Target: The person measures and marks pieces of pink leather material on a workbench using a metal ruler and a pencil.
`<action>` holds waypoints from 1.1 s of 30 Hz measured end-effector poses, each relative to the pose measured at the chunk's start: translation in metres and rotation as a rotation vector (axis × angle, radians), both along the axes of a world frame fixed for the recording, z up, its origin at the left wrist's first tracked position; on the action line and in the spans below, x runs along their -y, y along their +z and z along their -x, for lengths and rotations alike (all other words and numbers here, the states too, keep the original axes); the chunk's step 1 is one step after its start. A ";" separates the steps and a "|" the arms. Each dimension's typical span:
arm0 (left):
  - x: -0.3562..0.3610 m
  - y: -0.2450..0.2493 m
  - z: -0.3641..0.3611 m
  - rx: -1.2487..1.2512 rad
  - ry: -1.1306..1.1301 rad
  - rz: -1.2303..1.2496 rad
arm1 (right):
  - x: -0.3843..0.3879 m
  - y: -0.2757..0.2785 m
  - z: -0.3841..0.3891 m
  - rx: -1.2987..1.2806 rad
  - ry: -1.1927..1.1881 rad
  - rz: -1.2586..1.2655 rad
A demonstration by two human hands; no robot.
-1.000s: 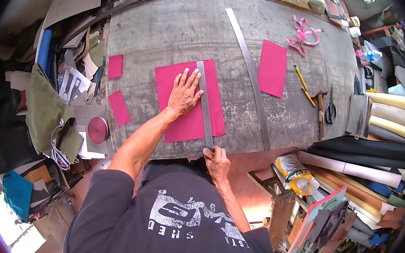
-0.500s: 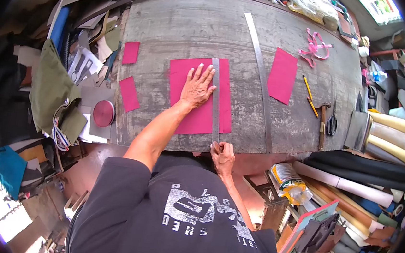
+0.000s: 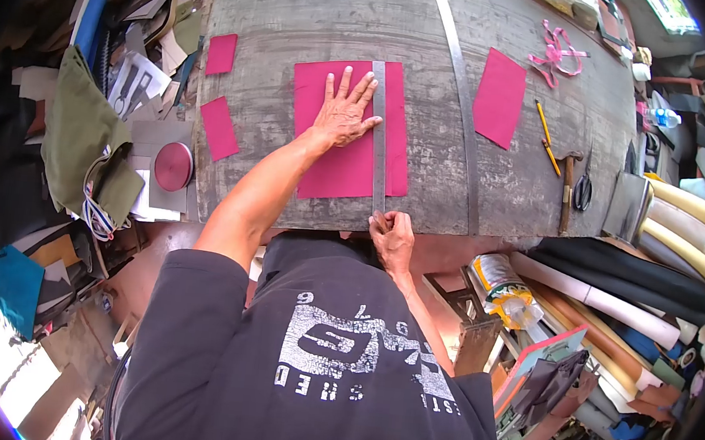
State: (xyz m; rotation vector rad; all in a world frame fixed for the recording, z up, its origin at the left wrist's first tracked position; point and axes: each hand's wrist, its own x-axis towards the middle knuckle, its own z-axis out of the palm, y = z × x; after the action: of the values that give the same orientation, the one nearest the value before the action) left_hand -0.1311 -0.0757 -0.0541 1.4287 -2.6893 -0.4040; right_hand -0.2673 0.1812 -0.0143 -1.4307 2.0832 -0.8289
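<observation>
My left hand (image 3: 344, 120) lies flat with spread fingers on a pink-red sheet (image 3: 336, 172), its fingertips and thumb at the left edge of a metal ruler (image 3: 379, 151). The ruler lies lengthwise over the right part of the sheet, and a strip of the sheet shows beyond it. At the table's front edge, the fingers of my right hand (image 3: 393, 240) are closed at the ruler's near end. Their tips partly hide what is between them.
The worn table (image 3: 303, 15) also bears a longer metal ruler (image 3: 462, 87), smaller pink-red pieces (image 3: 499, 99), a pink tangled strap (image 3: 558, 58), a yellow pencil (image 3: 543, 122), a hammer (image 3: 567, 193) and scissors (image 3: 583, 192). Rolls of material (image 3: 614, 297) are stacked at right.
The camera view has tilted, so the table sits higher in the picture. The fingers of my left hand are spread wider on the sheet. My right hand stays at the ruler's near end.
</observation>
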 end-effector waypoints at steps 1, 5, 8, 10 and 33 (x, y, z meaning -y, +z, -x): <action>0.000 0.001 0.000 0.009 -0.006 -0.012 | -0.001 0.000 0.000 -0.005 -0.006 -0.008; 0.003 0.001 -0.002 0.041 -0.026 -0.050 | -0.001 -0.001 -0.001 -0.024 -0.011 -0.008; 0.006 0.005 -0.003 0.072 -0.054 -0.099 | 0.000 0.002 -0.002 -0.023 -0.015 -0.004; 0.007 0.016 -0.005 0.105 -0.074 -0.155 | -0.001 0.001 -0.002 -0.006 -0.021 -0.022; 0.008 0.019 -0.006 0.081 -0.080 -0.180 | -0.002 0.000 -0.001 -0.007 -0.018 -0.028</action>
State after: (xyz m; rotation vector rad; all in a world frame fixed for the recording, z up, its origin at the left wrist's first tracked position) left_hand -0.1251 -0.0839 -0.0347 1.4117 -2.8457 -0.6220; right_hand -0.2667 0.1829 -0.0147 -1.4039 2.1077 -0.8001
